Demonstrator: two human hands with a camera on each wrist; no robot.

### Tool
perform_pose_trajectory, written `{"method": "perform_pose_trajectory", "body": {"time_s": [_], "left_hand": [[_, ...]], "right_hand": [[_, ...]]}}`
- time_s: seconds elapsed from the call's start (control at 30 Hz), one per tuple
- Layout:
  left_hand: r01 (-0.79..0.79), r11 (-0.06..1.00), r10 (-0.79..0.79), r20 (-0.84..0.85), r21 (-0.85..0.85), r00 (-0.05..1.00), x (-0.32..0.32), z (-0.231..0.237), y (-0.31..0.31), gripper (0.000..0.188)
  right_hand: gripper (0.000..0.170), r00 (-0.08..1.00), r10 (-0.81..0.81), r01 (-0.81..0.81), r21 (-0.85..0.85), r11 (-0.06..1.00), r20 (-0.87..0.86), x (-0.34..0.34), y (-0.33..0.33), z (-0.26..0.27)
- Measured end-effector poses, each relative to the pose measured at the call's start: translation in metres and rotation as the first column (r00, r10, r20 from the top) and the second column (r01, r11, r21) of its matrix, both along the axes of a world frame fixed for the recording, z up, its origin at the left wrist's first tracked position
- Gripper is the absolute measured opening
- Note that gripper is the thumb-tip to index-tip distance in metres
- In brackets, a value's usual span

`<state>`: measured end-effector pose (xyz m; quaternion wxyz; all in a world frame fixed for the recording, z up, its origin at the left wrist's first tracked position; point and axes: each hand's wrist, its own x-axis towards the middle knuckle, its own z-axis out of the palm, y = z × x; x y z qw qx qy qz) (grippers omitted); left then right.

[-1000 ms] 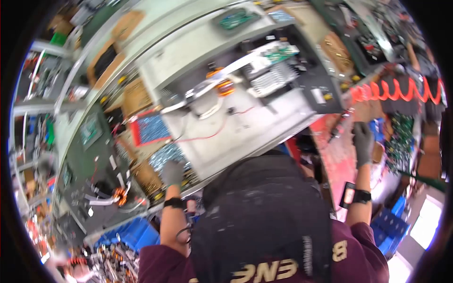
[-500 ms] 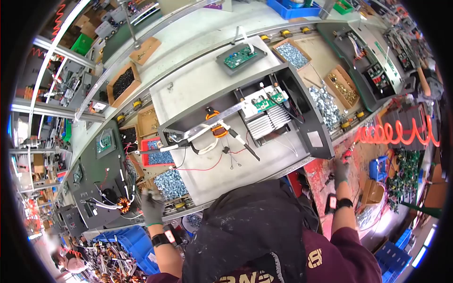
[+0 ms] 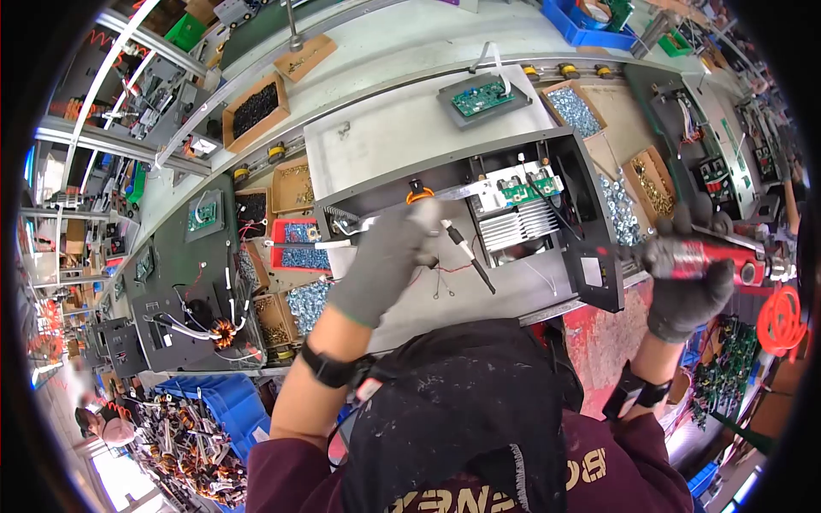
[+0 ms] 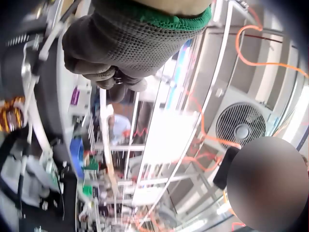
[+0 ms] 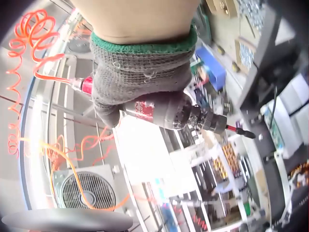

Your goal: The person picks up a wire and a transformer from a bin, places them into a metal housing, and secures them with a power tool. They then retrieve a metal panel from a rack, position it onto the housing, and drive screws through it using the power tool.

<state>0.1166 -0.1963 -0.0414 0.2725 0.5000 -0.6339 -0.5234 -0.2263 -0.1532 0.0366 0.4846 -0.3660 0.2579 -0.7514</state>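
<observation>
Two gloved hands are at the open dark casing [image 3: 609, 289]. By its right end, the right hand [image 3: 680, 312] wraps its fingers round a red-and-black driver [image 3: 684, 259], bit toward the casing. Over the casing's left part, the left hand [image 3: 380, 261], fingers curled in, pinches a small dark piece [image 4: 118, 76], too unclear to identify.

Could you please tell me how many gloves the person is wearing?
2: one on the left hand, near the black chassis; one on the right hand, gripping the red power driver.
</observation>
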Motion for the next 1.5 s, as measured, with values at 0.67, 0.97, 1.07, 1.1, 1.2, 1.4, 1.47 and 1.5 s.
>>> {"method": "perform_pose_trajectory", "body": {"time_s": [0.67, 0.97, 1.07, 1.1, 1.2, 1.4, 1.47, 1.5], "left_hand": [[-0.109, 0.702, 0.44, -0.308, 0.704, 0.844, -0.072, -0.01, -0.023, 0.044], [-0.07, 0.634, 0.585, -0.42, 0.77, 0.693, -0.07, -0.02, -0.022, 0.035], [-0.067, 0.697, 0.515, -0.433, 0.714, 0.74, -0.068, -0.03, -0.022, 0.034], [-0.066, 0.696, 0.516, -0.434, 0.715, 0.739, -0.068, -0.031, -0.023, 0.034], [-0.158, 0.825, 0.322, -0.222, 0.542, 0.92, -0.073, -0.021, -0.033, 0.032], [-0.199, 0.781, 0.392, -0.216, 0.592, 0.894, -0.083, -0.035, -0.049, 0.029], [-0.216, 0.781, 0.394, -0.194, 0.586, 0.898, -0.084, -0.03, -0.048, 0.029], [-0.231, 0.782, 0.394, -0.172, 0.578, 0.903, -0.084, -0.028, -0.047, 0.03]], "right_hand": [[0.044, 0.953, 0.239, -0.249, -0.028, 0.968, -0.187, 0.112, -0.069, -0.023], [0.043, 0.967, 0.249, -0.239, 0.142, 0.961, -0.053, 0.103, -0.071, -0.042], [0.041, 0.973, 0.218, -0.211, 0.092, 0.973, -0.071, 0.106, -0.076, -0.045], [0.04, 0.974, 0.199, -0.198, 0.023, 0.98, -0.108, 0.107, -0.079, -0.047], [0.037, 0.969, 0.106, -0.119, -0.044, 0.992, -0.222, 0.111, -0.086, -0.05], [0.039, 0.917, -0.004, 0.003, -0.003, 1.0, -0.399, 0.121, -0.098, -0.061], [0.038, 0.91, -0.004, -0.002, -0.015, 1.0, -0.416, 0.122, -0.1, -0.063], [0.038, 0.909, 0.0, -0.005, -0.013, 1.0, -0.416, 0.12, -0.1, -0.064]]}}
